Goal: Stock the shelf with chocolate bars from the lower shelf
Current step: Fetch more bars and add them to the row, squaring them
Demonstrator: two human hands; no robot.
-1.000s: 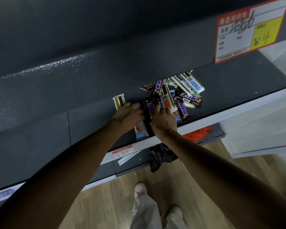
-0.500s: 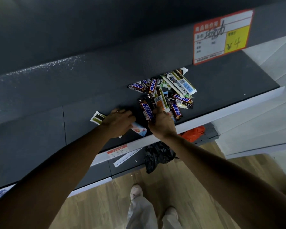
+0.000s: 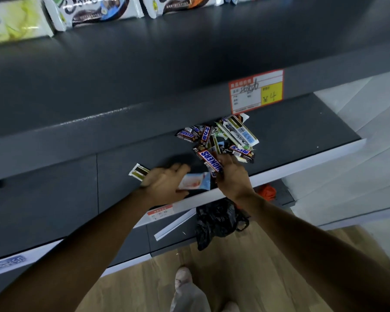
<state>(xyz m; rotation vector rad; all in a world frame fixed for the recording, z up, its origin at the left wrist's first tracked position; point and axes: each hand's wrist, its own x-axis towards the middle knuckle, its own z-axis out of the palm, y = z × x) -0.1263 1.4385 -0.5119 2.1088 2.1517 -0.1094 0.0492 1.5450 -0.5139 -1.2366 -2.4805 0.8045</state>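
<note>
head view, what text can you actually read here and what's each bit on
"SNICKERS": brown bar gripped by the right hand.
"SNICKERS": another bar lying behind it.
"Dove": white bags on the upper shelf.
"¥4": yellow patch of the red price tag; its small print is unreadable.
Too blurred: pale blue bar in the left hand, small shelf-edge tag.

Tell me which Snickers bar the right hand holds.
The Snickers bar at the pile's near edge, English logo up, gripped by the right hand; the others lie loose behind. The left hand holds a pale blue bar.
</note>
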